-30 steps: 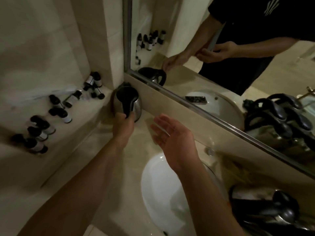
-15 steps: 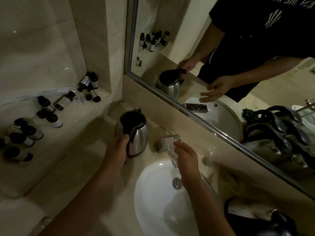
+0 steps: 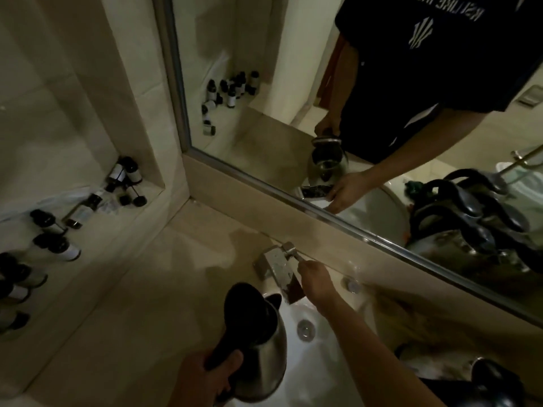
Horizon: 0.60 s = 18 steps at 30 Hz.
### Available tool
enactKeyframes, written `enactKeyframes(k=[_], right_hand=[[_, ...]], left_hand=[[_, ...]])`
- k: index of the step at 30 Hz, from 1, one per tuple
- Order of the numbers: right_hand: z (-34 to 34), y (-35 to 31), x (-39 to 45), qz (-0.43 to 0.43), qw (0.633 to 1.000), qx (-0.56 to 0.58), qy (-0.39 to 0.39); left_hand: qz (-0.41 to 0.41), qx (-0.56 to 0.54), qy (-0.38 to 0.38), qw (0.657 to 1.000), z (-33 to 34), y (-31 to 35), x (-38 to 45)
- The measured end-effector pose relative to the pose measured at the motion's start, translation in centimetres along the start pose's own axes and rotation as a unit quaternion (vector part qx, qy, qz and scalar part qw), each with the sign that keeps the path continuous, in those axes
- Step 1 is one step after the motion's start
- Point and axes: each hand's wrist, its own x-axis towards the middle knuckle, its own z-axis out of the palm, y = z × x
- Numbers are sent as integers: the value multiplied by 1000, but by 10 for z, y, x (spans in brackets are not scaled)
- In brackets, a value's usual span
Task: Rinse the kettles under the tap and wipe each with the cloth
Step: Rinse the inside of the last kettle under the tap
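Head cam: my left hand (image 3: 205,377) is wrapped tight round the kettle (image 3: 258,345) handle, kettle tilted over the sink (image 3: 317,374), spout by the tap (image 3: 282,268). Right hand (image 3: 316,284) pinches the tap lever. More kettles (image 3: 482,380) bottom right, dark & cut off.

**Mirrored shirt print only partly readable**

White block lettering is seen on the dark T-shirt (image 3: 440,69) reflected in the mirror (image 3: 264,118). It is reversed by the reflection and cut by the upper edge of the view, so no full word can be made out. A white branching emblem is printed below it. Pale labels are carried by the small dark bottles (image 3: 55,245) on the ledge, but nothing on them can be read.
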Motion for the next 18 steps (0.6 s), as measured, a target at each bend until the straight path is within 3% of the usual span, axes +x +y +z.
enactKeyframes(k=[2, 6, 13, 18], right_hand=[[-4, 5, 8, -2, 1000, 23, -5], [2, 20, 11, 33, 975, 221, -3], [38, 109, -53, 110, 945, 299, 76], [42, 122, -61, 54, 956, 285, -40]], left_hand=[[-1, 63, 0, 998, 10, -1, 3], [-32, 84, 13, 996, 14, -2, 14], [37, 177, -32, 983, 32, -7, 43], [42, 144, -64, 987, 42, 6, 84]])
